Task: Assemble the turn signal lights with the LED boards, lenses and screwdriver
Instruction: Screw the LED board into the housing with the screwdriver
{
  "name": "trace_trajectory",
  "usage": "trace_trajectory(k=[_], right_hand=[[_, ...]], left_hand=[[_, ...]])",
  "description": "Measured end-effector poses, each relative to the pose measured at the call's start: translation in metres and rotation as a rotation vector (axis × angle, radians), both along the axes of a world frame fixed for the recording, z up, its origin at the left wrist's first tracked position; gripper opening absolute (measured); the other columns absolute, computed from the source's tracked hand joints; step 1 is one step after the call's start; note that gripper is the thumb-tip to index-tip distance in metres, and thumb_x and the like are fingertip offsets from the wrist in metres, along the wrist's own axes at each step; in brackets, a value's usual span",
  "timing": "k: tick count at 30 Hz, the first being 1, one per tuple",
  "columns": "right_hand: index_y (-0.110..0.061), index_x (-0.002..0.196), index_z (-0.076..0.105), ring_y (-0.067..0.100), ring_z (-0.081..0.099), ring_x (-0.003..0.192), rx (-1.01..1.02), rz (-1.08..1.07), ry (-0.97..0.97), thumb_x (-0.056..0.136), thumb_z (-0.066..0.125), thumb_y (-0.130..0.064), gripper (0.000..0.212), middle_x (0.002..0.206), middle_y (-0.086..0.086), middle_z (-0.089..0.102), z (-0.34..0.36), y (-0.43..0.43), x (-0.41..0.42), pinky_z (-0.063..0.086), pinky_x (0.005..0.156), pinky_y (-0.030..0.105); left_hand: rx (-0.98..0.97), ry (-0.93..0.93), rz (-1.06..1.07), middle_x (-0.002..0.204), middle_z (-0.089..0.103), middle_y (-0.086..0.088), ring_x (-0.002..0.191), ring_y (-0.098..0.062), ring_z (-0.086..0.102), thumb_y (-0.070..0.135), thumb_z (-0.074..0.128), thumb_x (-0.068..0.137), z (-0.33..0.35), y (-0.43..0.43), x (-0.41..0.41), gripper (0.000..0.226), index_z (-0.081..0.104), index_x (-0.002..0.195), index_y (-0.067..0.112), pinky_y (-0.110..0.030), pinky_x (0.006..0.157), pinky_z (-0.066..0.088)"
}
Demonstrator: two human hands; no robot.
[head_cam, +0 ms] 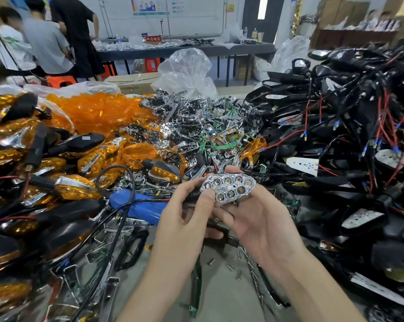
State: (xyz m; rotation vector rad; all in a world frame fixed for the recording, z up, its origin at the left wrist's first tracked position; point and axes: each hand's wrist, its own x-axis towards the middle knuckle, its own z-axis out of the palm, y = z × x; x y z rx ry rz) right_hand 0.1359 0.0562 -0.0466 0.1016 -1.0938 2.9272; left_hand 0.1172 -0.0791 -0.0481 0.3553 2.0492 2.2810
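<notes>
The reflector (229, 187) (chrome, multi-cell) is held above the tabletop (222, 296), centre of view. The left hand (187, 217) pinches its left end. The right hand (261, 219) grips it from beneath, thumb on the top edge. The screwdriver (136, 205) lies just left.

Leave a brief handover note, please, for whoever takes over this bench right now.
Left hand pinches the chrome reflector at its left end; right hand cradles it from below.
Blue screwdriver lies left of the hands, loose screws below them; orange lenses piled behind, wired black housings right.
Done: finished lights stacked left. Left: this unit has no lens yet; likely fit and screw.
</notes>
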Motion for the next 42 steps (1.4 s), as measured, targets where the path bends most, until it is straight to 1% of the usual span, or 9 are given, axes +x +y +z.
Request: trace_trajectory(k=[7, 12, 15, 20, 26, 32, 36, 39, 42], right_hand=[[-0.019, 0.116, 0.073, 0.030, 0.073, 0.109, 0.231, -0.095, 0.005, 0.099, 0.061, -0.024, 0.022, 0.124, 0.016, 0.072, -0.005, 0.004, -0.001, 0.059, 0.087, 0.035], [-0.029, 0.109, 0.076, 0.024, 0.076, 0.099, 0.496, -0.282, 0.011, 0.090, 0.065, -0.038, 0.023, 0.115, 0.008, 0.076, -0.006, 0.007, -0.002, 0.061, 0.078, 0.030], [-0.025, 0.105, 0.078, 0.027, 0.077, 0.094, 0.509, -0.339, -0.008, 0.083, 0.064, -0.037, 0.028, 0.110, 0.008, 0.077, -0.008, 0.008, -0.003, 0.061, 0.072, 0.027], [-0.021, 0.112, 0.074, 0.025, 0.077, 0.094, 0.581, -0.369, -0.003, 0.104, 0.053, -0.017, 0.023, 0.106, 0.004, 0.079, -0.011, 0.008, -0.003, 0.061, 0.073, 0.024], [-0.021, 0.114, 0.073, 0.023, 0.077, 0.093, 0.606, -0.372, -0.006, 0.107, 0.050, -0.014, 0.025, 0.104, 0.002, 0.080, -0.012, 0.008, -0.003, 0.061, 0.073, 0.023], [-0.023, 0.117, 0.072, 0.021, 0.077, 0.095, 0.625, -0.375, 0.001, 0.107, 0.050, -0.016, 0.025, 0.103, 0.002, 0.080, -0.013, 0.009, -0.003, 0.061, 0.074, 0.023], [-0.022, 0.119, 0.071, 0.020, 0.077, 0.095, 0.623, -0.339, 0.015, 0.107, 0.049, -0.014, 0.026, 0.102, 0.002, 0.080, -0.012, 0.010, -0.003, 0.060, 0.074, 0.021], [-0.019, 0.120, 0.070, 0.021, 0.077, 0.097, 0.585, -0.293, 0.028, 0.103, 0.052, -0.019, 0.024, 0.104, 0.004, 0.080, -0.011, 0.012, -0.002, 0.060, 0.076, 0.021], [-0.017, 0.123, 0.069, 0.022, 0.075, 0.103, 0.571, -0.244, 0.048, 0.095, 0.054, -0.027, 0.033, 0.110, 0.006, 0.078, -0.010, 0.014, -0.001, 0.060, 0.081, 0.024]], left_hand=[[-0.009, 0.049, 0.070, 0.095, 0.075, 0.008, 0.082, -0.010, 0.072, 0.035, 0.065, 0.088, -0.003, -0.001, -0.002, 0.022, 0.067, 0.109, 0.028, -0.023, 0.064, 0.059], [-0.024, 0.059, 0.088, 0.095, 0.075, 0.010, 0.079, -0.008, 0.073, 0.033, 0.065, 0.091, -0.004, -0.001, -0.005, 0.017, 0.066, 0.108, 0.030, -0.027, 0.069, 0.061], [-0.009, 0.058, 0.099, 0.095, 0.075, 0.009, 0.081, -0.008, 0.072, 0.041, 0.066, 0.083, -0.004, -0.001, -0.006, 0.027, 0.066, 0.108, 0.028, -0.029, 0.069, 0.062], [-0.020, 0.066, 0.108, 0.095, 0.075, 0.009, 0.082, -0.009, 0.073, 0.041, 0.066, 0.084, -0.008, -0.002, -0.007, 0.025, 0.066, 0.107, 0.029, -0.030, 0.069, 0.062], [-0.013, 0.048, 0.112, 0.090, 0.074, 0.008, 0.077, -0.008, 0.072, 0.044, 0.066, 0.082, -0.007, -0.002, -0.006, 0.029, 0.067, 0.106, 0.029, -0.034, 0.072, 0.063], [0.013, 0.007, 0.088, 0.091, 0.076, 0.007, 0.079, -0.012, 0.073, 0.031, 0.068, 0.090, -0.007, -0.005, -0.008, 0.019, 0.067, 0.108, 0.025, -0.029, 0.070, 0.062], [0.082, -0.032, 0.044, 0.094, 0.077, 0.001, 0.078, -0.014, 0.075, 0.035, 0.069, 0.082, -0.005, -0.008, -0.009, 0.032, 0.066, 0.110, 0.019, -0.029, 0.073, 0.062], [0.133, -0.048, 0.018, 0.099, 0.076, -0.001, 0.088, -0.015, 0.074, 0.032, 0.070, 0.081, -0.006, -0.010, -0.010, 0.033, 0.066, 0.110, 0.016, -0.027, 0.074, 0.060], [0.172, -0.068, 0.006, 0.101, 0.076, -0.002, 0.093, -0.017, 0.074, 0.028, 0.070, 0.081, -0.007, -0.011, -0.013, 0.027, 0.069, 0.105, 0.017, -0.026, 0.076, 0.060]])
